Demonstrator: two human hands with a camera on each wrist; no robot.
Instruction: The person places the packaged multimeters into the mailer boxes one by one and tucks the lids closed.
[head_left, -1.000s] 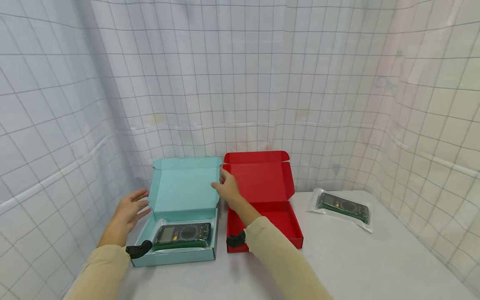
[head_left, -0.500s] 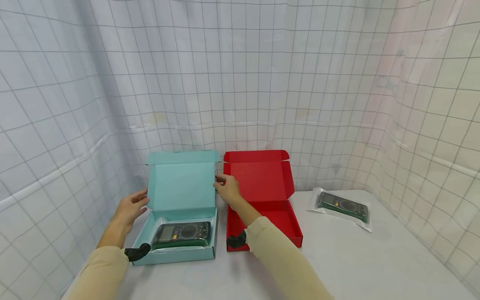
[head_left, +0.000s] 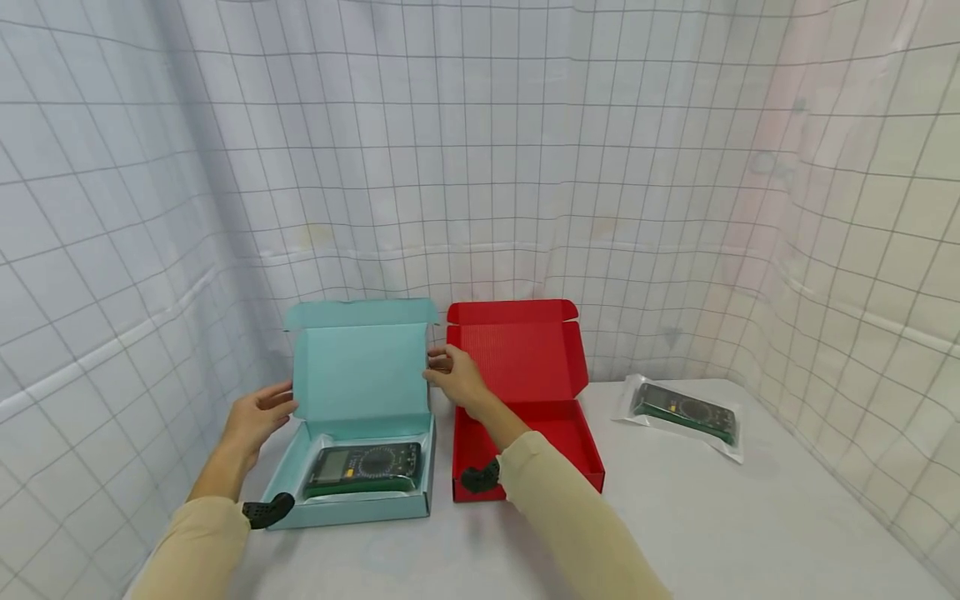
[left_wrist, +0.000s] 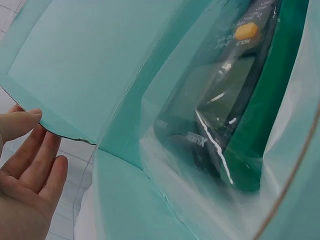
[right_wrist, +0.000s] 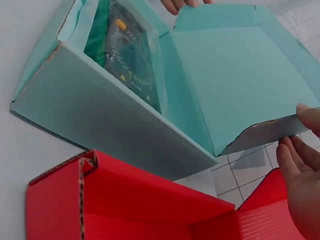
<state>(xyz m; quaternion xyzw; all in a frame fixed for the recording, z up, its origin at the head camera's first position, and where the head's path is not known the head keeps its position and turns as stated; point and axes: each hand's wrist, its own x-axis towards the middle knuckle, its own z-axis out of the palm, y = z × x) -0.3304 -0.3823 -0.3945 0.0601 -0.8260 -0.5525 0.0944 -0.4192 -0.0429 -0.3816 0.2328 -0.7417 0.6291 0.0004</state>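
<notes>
left grip (head_left: 253, 421) and right grip (head_left: 460, 382) (barely parted) pinch the teal lid (head_left: 365, 372).

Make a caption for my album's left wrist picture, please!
Left fingers pinch the open lid of a turquoise cardboard box holding a plastic-wrapped digital multimeter.

Teal box (head_left: 348, 512) matt cardboard; pouch (left_wrist: 215, 142) glossy plastic.

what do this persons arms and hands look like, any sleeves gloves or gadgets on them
The left hand and right hand are bare, without gloves. The left sleeve and right sleeve are plain pale beige, ending on the forearms. A curved black piece shows at the left cuff, another black piece at the right. No cables are visible.
</notes>
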